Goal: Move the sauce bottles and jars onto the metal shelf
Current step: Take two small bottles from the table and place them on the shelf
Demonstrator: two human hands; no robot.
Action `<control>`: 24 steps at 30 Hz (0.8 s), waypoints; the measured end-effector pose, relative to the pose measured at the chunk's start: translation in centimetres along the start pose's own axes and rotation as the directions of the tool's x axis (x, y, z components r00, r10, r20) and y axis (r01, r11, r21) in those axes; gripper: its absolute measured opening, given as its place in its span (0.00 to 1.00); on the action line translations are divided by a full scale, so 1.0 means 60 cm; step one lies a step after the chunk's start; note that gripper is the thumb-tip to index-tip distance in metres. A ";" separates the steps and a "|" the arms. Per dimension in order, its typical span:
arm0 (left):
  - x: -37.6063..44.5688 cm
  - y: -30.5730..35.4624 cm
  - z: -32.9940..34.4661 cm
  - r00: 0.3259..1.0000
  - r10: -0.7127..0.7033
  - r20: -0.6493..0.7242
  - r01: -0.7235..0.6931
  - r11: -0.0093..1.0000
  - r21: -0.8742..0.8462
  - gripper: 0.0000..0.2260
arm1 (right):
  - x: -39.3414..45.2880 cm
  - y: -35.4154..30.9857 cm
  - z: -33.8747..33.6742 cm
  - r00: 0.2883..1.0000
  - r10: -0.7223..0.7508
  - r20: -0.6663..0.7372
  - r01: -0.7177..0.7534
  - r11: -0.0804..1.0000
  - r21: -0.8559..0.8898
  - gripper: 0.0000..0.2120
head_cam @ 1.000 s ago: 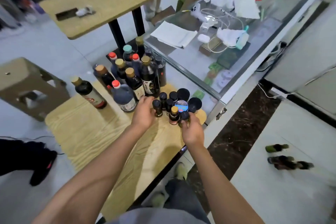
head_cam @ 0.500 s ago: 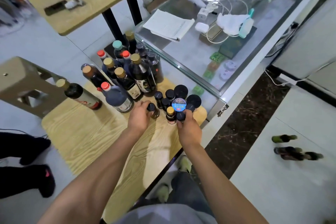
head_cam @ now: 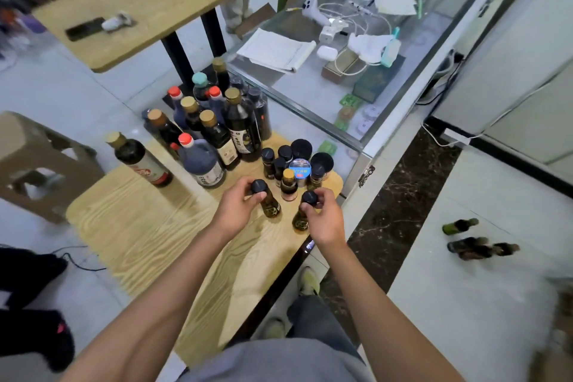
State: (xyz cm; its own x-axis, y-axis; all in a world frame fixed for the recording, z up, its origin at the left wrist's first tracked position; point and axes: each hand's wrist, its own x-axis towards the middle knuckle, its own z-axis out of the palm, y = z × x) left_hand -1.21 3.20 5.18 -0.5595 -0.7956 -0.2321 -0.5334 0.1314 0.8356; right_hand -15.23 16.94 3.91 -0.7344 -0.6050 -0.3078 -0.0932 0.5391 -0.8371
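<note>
Many dark sauce bottles (head_cam: 214,121) stand in a cluster at the far side of a low wooden table (head_cam: 139,226). Closer to me is a group of small black-capped jars (head_cam: 294,161). My left hand (head_cam: 237,211) grips one small black-capped bottle (head_cam: 269,205) by its cap, lifted and tilted just off the group. My right hand (head_cam: 324,217) pinches another small black-capped bottle (head_cam: 302,217) by its cap. Three small bottles (head_cam: 474,240) lie on a white surface at the right. No metal shelf is recognisable in view.
A glass counter (head_cam: 356,96) cluttered with papers, cables and chargers runs right of the table. A beige plastic stool (head_cam: 34,161) stands at the left, a second wooden table (head_cam: 148,6) behind. Someone's dark shoes (head_cam: 34,304) are at the lower left.
Both hands closed on small bottles at the edge of the jar group and drew them towards me, off the cluster. The camera view shifted slightly.
</note>
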 end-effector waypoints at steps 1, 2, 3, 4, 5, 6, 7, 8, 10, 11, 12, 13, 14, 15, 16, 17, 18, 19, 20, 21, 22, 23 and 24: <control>-0.010 0.006 0.000 1.000 0.026 0.014 -0.026 1.000 -0.016 0.12 | -0.009 -0.002 -0.002 1.000 -0.003 -0.014 0.003 1.000 0.026 0.16; -0.019 0.015 0.000 0.998 0.048 0.030 -0.047 0.998 -0.035 0.12 | -0.017 -0.005 -0.005 1.000 -0.005 -0.025 0.006 0.999 0.051 0.16; -0.030 0.024 0.002 0.996 0.069 0.048 -0.066 0.996 -0.060 0.12 | -0.028 -0.008 -0.010 0.999 -0.005 -0.040 0.009 0.996 0.086 0.15; -0.041 0.034 0.004 0.993 0.094 0.069 -0.088 0.992 -0.088 0.11 | -0.039 -0.011 -0.015 0.998 -0.004 -0.056 0.011 0.992 0.129 0.15; -0.050 0.044 0.009 0.988 0.128 0.092 -0.117 0.987 -0.113 0.11 | -0.051 -0.013 -0.021 0.997 -0.001 -0.079 0.015 0.986 0.167 0.14; -0.059 0.053 0.016 0.981 0.161 0.109 -0.146 0.980 -0.132 0.10 | -0.063 -0.017 -0.029 0.994 -0.001 -0.108 0.022 0.981 0.193 0.14; -0.066 0.063 0.023 0.975 0.187 0.117 -0.167 0.973 -0.160 0.11 | -0.072 -0.020 -0.038 0.991 -0.010 -0.136 0.039 0.977 0.211 0.13; -0.074 0.074 0.032 0.970 0.207 0.126 -0.180 0.964 -0.195 0.11 | -0.086 -0.023 -0.050 0.985 -0.026 -0.172 0.065 0.973 0.222 0.13; -0.086 0.094 0.047 0.959 0.237 0.153 -0.195 0.948 -0.250 0.12 | -0.110 -0.028 -0.073 0.972 -0.067 -0.227 0.120 0.967 0.226 0.12; -0.093 0.103 0.058 0.950 0.257 0.178 -0.207 0.944 -0.257 0.12 | -0.126 -0.025 -0.087 0.964 -0.077 -0.254 0.133 0.969 0.209 0.13; -0.098 0.112 0.067 0.939 0.282 0.196 -0.229 0.940 -0.255 0.12 | -0.139 -0.023 -0.099 0.958 -0.081 -0.276 0.136 0.973 0.187 0.13; -0.107 0.121 0.082 0.925 0.312 0.219 -0.255 0.933 -0.253 0.12 | -0.155 -0.017 -0.115 0.949 -0.078 -0.306 0.135 0.976 0.169 0.13; -0.115 0.132 0.097 0.911 0.334 0.242 -0.271 0.927 -0.258 0.12 | -0.171 -0.011 -0.132 0.940 -0.068 -0.334 0.127 0.979 0.159 0.13; -0.123 0.146 0.112 0.901 0.350 0.258 -0.281 0.922 -0.268 0.12 | -0.184 -0.009 -0.153 0.929 -0.063 -0.364 0.127 0.980 0.156 0.13; -0.131 0.162 0.127 0.890 0.360 0.281 -0.283 0.918 -0.278 0.13 | -0.197 -0.008 -0.175 0.917 -0.060 -0.394 0.128 0.980 0.150 0.13; -0.140 0.179 0.140 0.879 0.365 0.307 -0.277 0.915 -0.294 0.13 | -0.207 -0.008 -0.194 0.905 -0.058 -0.421 0.130 0.981 0.145 0.13; -0.150 0.199 0.156 0.864 0.374 0.337 -0.276 0.912 -0.305 0.13 | -0.219 -0.007 -0.216 0.889 -0.056 -0.455 0.135 0.980 0.144 0.13; -0.163 0.221 0.170 0.846 0.389 0.365 -0.285 0.908 -0.308 0.13 | -0.233 -0.006 -0.238 0.871 -0.054 -0.489 0.139 0.980 0.141 0.13; -0.177 0.245 0.184 0.825 0.413 0.386 -0.311 0.902 -0.300 0.14 | -0.248 -0.004 -0.260 0.851 -0.052 -0.523 0.142 0.981 0.134 0.13; -0.190 0.269 0.200 0.804 0.438 0.402 -0.347 0.895 -0.282 0.14 | -0.261 -0.002 -0.283 0.831 -0.052 -0.554 0.143 0.982 0.123 0.13; -0.203 0.292 0.212 0.788 0.463 0.406 -0.384 0.885 -0.263 0.15 | -0.272 -0.001 -0.303 0.814 -0.051 -0.578 0.148 0.981 0.121 0.14; -0.219 0.319 0.228 0.768 0.488 0.415 -0.416 0.872 -0.256 0.15 | -0.286 0.004 -0.328 0.789 -0.047 -0.613 0.155 0.980 0.125 0.14; -0.237 0.345 0.244 0.747 0.508 0.429 -0.437 0.861 -0.259 0.15 | -0.300 0.008 -0.353 0.761 -0.044 -0.647 0.168 0.977 0.131 0.14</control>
State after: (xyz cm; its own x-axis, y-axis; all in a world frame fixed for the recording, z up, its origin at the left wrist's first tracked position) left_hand -13.59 25.87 18.49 -0.9609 -0.2745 0.0375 -0.0507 0.3075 0.9502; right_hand -16.30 40.53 18.64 -0.9900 -0.1045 0.0950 -0.1259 0.3485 -0.9288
